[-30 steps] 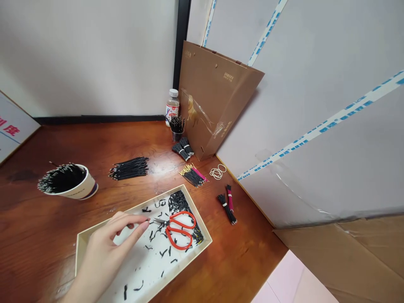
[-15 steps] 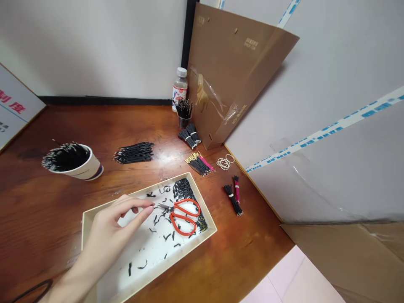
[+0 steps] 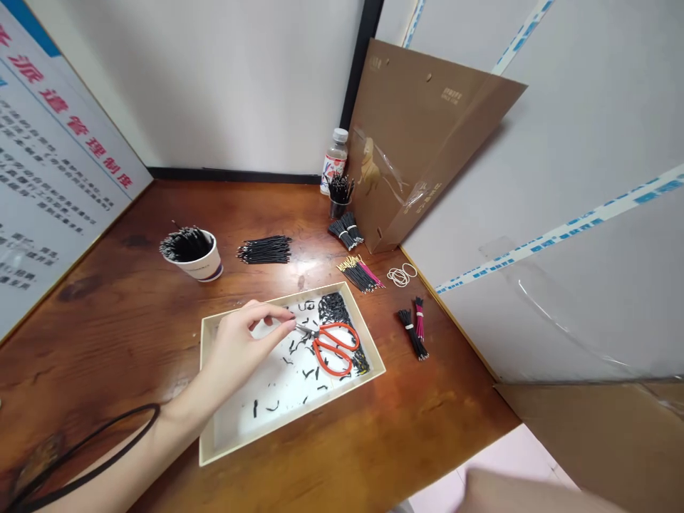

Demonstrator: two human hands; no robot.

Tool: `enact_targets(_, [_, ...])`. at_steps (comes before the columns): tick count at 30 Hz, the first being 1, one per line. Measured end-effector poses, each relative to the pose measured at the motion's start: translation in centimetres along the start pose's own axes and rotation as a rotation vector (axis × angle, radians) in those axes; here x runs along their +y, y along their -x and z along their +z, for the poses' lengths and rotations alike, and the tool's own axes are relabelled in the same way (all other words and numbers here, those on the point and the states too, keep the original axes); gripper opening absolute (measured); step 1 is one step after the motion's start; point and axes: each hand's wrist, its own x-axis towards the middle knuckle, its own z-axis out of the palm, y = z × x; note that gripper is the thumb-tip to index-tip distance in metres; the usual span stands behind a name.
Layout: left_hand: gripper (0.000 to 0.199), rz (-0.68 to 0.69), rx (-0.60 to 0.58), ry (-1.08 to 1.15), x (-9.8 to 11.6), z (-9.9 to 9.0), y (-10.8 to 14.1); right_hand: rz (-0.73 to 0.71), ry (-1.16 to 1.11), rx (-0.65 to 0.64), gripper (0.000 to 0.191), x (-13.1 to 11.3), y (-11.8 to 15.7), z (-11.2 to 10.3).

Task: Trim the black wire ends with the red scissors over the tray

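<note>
My left hand (image 3: pixel 243 345) is over the shallow cream box (image 3: pixel 267 439), thumb and forefinger pinched near the scissor tips. Something tiny and dark shows at the fingertips, too small to make out. Red-handled scissors (image 3: pixel 334 347) lie in the box, their blades towards those fingertips. Small black scraps (image 3: pixel 334 308) are heaped in the box's far right corner, with others scattered on its white bottom. At the lower right edge a blurred bit of skin, seemingly my right hand or forearm (image 3: pixel 526 493), shows no clear fingers.
Behind the box are a paper cup (image 3: pixel 206 268) of black wires, a loose wire pile (image 3: pixel 264 250), black, yellow and pink wires (image 3: pixel 360 274) and white bands (image 3: pixel 400 276). Tied bundles (image 3: pixel 412 335) lie right. A bottle (image 3: pixel 335 160) and brown bag (image 3: pixel 417 142) stand in the corner.
The view has swung left, so the table's things appear further right. Blurred skin has entered at the lower right. My left hand keeps its pinch over the box.
</note>
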Motion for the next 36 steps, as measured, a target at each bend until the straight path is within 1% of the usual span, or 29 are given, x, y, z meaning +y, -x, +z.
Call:
enact_targets(2, [0.011, 0.016, 0.016, 0.008, 0.0, 0.1, 0.1, -0.093, 0.000, -0.099, 0.014, 0.0, -3.1, 1.5])
enact_targets(4, [0.009, 0.035, 0.036, 0.017, -0.1, 0.1, 0.2, -0.183, 0.039, -0.238, 0.021, -0.5, -6.4, 4.2])
enact_targets(5, [0.008, 0.045, 0.048, 0.021, -0.2, 0.1, 0.2, -0.204, 0.051, -0.270, 0.022, -0.8, -7.9, 5.7])
enact_targets(6, [0.007, 0.054, 0.059, 0.024, -0.2, 0.1, 0.2, -0.208, 0.063, -0.296, 0.023, -1.2, -9.2, 7.2])
enact_targets(8, [0.006, 0.069, 0.073, 0.026, -0.3, 0.1, 0.1, -0.190, 0.078, -0.322, 0.018, -1.8, -10.9, 9.7])
enact_targets(10, [0.006, 0.066, 0.077, 0.017, -0.4, 0.1, -0.1, -0.167, 0.066, -0.343, 0.017, -2.0, -11.5, 11.0])
enact_targets(12, [0.006, 0.055, 0.083, 0.012, -0.5, 0.0, -0.5, -0.141, 0.037, -0.354, 0.017, -1.8, -11.7, 11.1])
enact_targets(14, [0.006, 0.037, 0.112, 0.030, -0.5, 0.0, -0.9, -0.109, 0.006, -0.359, 0.015, -1.4, -11.8, 10.6])
enact_targets(15, [0.006, 0.021, 0.132, 0.051, -0.3, 0.0, -1.0, -0.084, -0.053, -0.354, 0.012, -1.3, -11.8, 10.3])
enact_targets(16, [0.006, -0.004, 0.151, 0.083, -0.1, 0.0, -1.0, -0.056, -0.156, -0.336, 0.009, -1.2, -11.8, 10.0])
enact_targets(17, [0.008, -0.039, 0.158, 0.128, 0.3, 0.0, -0.9, -0.024, -0.303, -0.306, 0.006, -1.1, -11.8, 9.8])
enact_targets(18, [0.010, -0.082, 0.147, 0.185, 0.7, 0.0, -0.8, 0.013, -0.483, -0.263, 0.007, -1.2, -11.7, 9.7])
enact_targets(19, [0.011, -0.131, 0.115, 0.259, 1.1, 0.1, -0.5, 0.055, -0.673, -0.213, 0.015, -1.5, -11.5, 9.6])
enact_targets(21, [0.013, -0.247, -0.007, 0.423, 2.0, 0.2, 0.2, 0.146, -0.965, -0.133, 0.031, -2.2, -10.9, 9.5])
enact_targets(22, [0.013, -0.300, -0.075, 0.497, 2.4, 0.4, 0.5, 0.194, -1.047, -0.126, 0.035, -2.6, -10.6, 9.5])
enact_targets(23, [0.014, -0.346, -0.138, 0.552, 2.7, 0.5, 0.9, 0.228, -1.103, -0.118, 0.033, -3.1, -10.3, 9.5])
enact_targets(25, [0.015, -0.423, -0.241, 0.615, 2.9, 0.7, 1.3, 0.206, -1.197, -0.078, 0.026, -3.9, -9.7, 9.4])
enact_targets(27, [0.016, -0.468, -0.306, 0.638, 2.7, 0.9, 1.5, 0.169, -1.241, -0.053, 0.024, -4.3, -9.5, 9.4])
enact_targets(30, [0.016, -0.474, -0.337, 0.661, 2.3, 1.2, 1.3, 0.191, -1.248, -0.066, 0.027, -4.2, -9.7, 9.4])
enact_targets(34, [0.017, -0.497, -0.344, 0.618, 1.9, 1.4, 0.9, 0.287, -1.270, -0.162, 0.032, -3.5, -10.2, 9.7])
enact_targets(36, [0.019, -0.516, -0.363, 0.592, 1.7, 1.5, 0.7, 0.316, -1.285, -0.169, 0.034, -3.4, -10.3, 9.8])
